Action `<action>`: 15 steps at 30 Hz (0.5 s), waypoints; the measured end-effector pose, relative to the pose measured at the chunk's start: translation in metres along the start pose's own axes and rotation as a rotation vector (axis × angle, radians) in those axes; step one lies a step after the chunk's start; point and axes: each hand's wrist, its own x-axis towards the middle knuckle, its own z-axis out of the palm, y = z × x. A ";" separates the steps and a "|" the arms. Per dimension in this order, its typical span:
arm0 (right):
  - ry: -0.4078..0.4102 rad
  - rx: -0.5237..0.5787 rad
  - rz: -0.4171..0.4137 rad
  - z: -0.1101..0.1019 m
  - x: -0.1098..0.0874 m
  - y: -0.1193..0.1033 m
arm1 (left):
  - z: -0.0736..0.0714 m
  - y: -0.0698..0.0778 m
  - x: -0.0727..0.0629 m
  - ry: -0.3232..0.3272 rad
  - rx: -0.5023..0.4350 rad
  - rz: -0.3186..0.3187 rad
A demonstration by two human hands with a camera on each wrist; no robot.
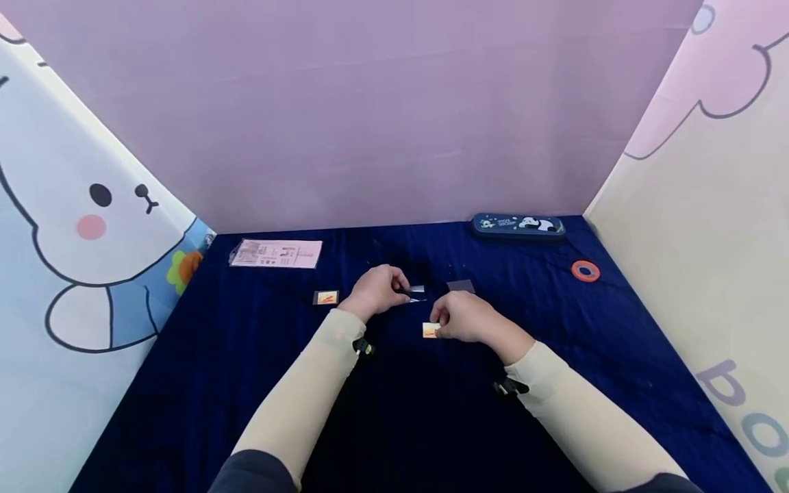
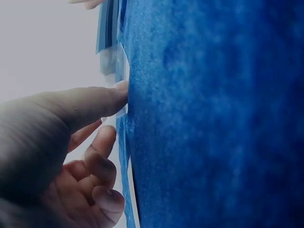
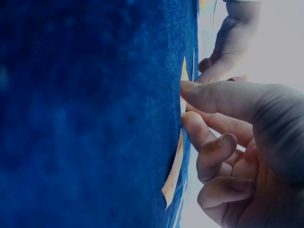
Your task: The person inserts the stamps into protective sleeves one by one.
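My left hand (image 1: 377, 290) pinches a small clear plastic sleeve (image 1: 417, 289) between thumb and finger, just above the dark blue cloth. In the left wrist view the sleeve (image 2: 124, 64) stands edge-on beyond the thumb tip. To the right and a little nearer, my right hand (image 1: 465, 318) pinches a small yellow and orange stamp (image 1: 429, 330) by its right side. The right wrist view shows a toothed edge on the stamp (image 3: 174, 178), partly covered by the fingers. Behind the right hand lies another clear sleeve (image 1: 461, 285), partly hidden.
Left of the left hand lies a similar picture in a dark-edged sleeve (image 1: 326, 298). A pink printed packet (image 1: 280, 254) is at the back left, a blue panda pencil case (image 1: 519, 227) at the back right. An orange-red ring-shaped roll (image 1: 585, 271) lies right. Fabric walls enclose the table.
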 end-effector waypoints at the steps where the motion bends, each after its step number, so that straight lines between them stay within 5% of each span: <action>1: -0.002 0.005 0.000 0.001 -0.001 0.000 | 0.001 -0.001 -0.002 -0.001 -0.024 0.003; 8: -0.015 0.043 -0.055 0.005 -0.004 0.003 | -0.005 -0.007 -0.014 -0.001 -0.254 0.050; 15: -0.013 0.137 -0.139 -0.002 -0.002 0.007 | -0.035 -0.003 -0.026 0.129 -0.495 0.107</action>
